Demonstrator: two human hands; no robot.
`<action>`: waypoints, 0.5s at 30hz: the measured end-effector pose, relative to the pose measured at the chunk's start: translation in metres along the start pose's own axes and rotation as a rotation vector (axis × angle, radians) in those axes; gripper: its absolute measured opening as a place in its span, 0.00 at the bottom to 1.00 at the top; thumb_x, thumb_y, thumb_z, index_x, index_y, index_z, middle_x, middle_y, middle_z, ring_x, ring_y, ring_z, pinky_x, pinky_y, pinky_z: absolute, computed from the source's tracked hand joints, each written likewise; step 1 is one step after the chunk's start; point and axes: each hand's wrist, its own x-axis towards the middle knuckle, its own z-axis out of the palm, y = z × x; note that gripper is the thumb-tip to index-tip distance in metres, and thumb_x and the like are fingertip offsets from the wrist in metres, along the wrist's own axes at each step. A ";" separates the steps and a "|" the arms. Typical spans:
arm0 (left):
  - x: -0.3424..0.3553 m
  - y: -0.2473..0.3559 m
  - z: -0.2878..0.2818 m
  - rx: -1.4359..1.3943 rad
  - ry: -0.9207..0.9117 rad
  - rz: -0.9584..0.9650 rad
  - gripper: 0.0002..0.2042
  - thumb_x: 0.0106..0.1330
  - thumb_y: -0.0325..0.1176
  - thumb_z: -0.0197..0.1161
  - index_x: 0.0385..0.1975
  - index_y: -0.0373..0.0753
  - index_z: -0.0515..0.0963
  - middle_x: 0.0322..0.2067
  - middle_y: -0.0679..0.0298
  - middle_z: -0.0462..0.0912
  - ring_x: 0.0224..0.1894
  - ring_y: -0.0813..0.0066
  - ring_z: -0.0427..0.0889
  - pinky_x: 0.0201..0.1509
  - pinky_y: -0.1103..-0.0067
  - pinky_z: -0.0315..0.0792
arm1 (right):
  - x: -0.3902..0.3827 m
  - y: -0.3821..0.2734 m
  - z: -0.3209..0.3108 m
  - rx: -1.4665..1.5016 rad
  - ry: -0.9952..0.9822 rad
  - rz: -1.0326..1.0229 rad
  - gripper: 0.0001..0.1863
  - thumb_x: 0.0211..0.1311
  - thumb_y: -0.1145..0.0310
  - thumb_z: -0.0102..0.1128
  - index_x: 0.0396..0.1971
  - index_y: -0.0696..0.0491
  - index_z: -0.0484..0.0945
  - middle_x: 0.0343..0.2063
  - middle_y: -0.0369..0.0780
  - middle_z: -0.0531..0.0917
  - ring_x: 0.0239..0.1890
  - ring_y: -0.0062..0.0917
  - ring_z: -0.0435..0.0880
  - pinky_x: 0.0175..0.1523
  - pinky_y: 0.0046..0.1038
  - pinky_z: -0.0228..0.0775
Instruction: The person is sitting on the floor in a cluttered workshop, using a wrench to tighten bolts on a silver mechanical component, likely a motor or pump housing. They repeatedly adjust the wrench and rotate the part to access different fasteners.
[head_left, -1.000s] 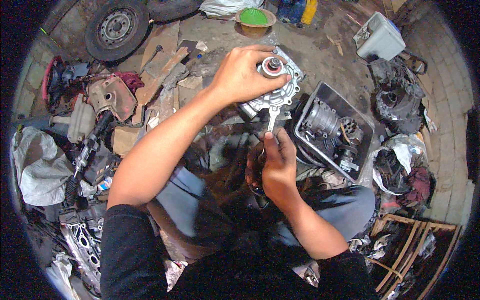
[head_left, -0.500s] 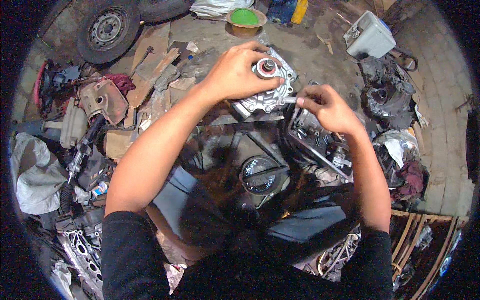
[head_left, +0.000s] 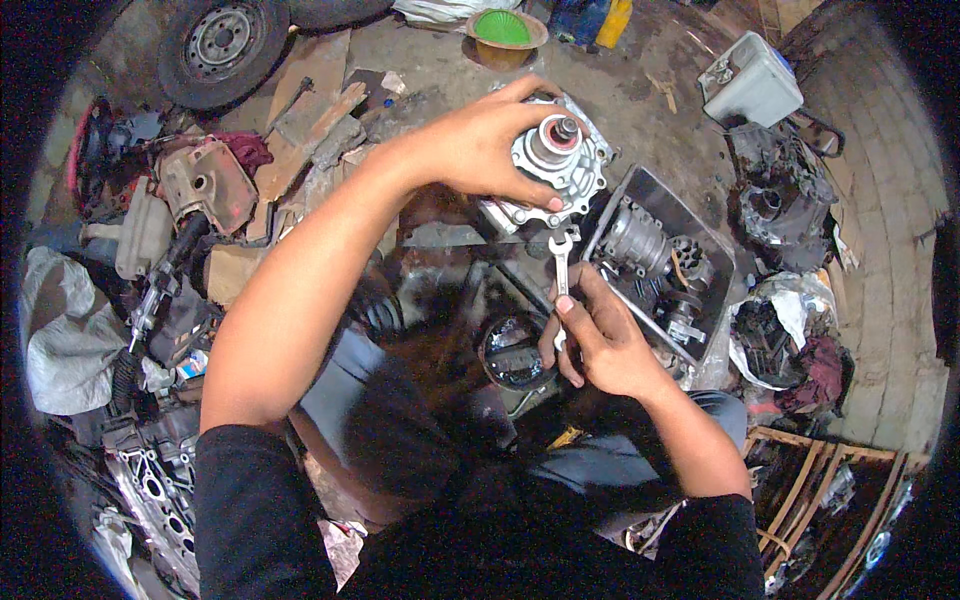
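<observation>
Before us, our left hand (head_left: 488,150) grasps a silver flanged metal housing (head_left: 577,180), our right hand (head_left: 603,340) a silver open-ended metal wrench (head_left: 562,272)

Wrench (head_left: 562,268): smooth, shiny metal. Housing (head_left: 584,186): bare, ribbed metal. Tyre (head_left: 273,52): matt rubber. Sleeve (head_left: 265,505): matt cloth.

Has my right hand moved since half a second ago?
Yes: judged against the rectangular bin, your right hand has moved from over its far part, leftward and toward you.
</observation>
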 end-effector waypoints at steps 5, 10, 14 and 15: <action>-0.001 -0.005 -0.002 -0.016 -0.030 0.013 0.38 0.45 0.42 0.82 0.62 0.47 0.77 0.67 0.50 0.65 0.69 0.49 0.68 0.74 0.64 0.62 | 0.013 -0.001 0.005 0.127 -0.019 0.036 0.16 0.82 0.59 0.42 0.52 0.57 0.64 0.19 0.45 0.80 0.08 0.24 0.70 0.15 0.26 0.61; -0.001 -0.009 -0.006 -0.016 -0.073 0.070 0.40 0.45 0.40 0.81 0.63 0.48 0.75 0.69 0.51 0.62 0.71 0.50 0.65 0.75 0.64 0.60 | 0.021 0.005 0.015 0.295 0.039 0.033 0.16 0.80 0.57 0.45 0.51 0.55 0.62 0.21 0.49 0.80 0.07 0.28 0.70 0.14 0.27 0.61; -0.001 -0.013 -0.006 -0.031 -0.087 0.081 0.40 0.45 0.40 0.81 0.64 0.48 0.74 0.69 0.51 0.61 0.72 0.50 0.64 0.76 0.63 0.59 | 0.036 0.034 0.026 0.341 0.118 -0.078 0.15 0.79 0.58 0.48 0.52 0.53 0.63 0.24 0.45 0.81 0.17 0.30 0.80 0.19 0.28 0.69; -0.002 -0.013 -0.006 -0.028 -0.088 0.083 0.40 0.45 0.40 0.81 0.64 0.48 0.74 0.69 0.51 0.61 0.72 0.50 0.64 0.76 0.63 0.59 | 0.038 0.034 0.032 0.373 0.131 -0.081 0.15 0.79 0.58 0.48 0.52 0.53 0.64 0.26 0.45 0.81 0.19 0.30 0.81 0.21 0.28 0.72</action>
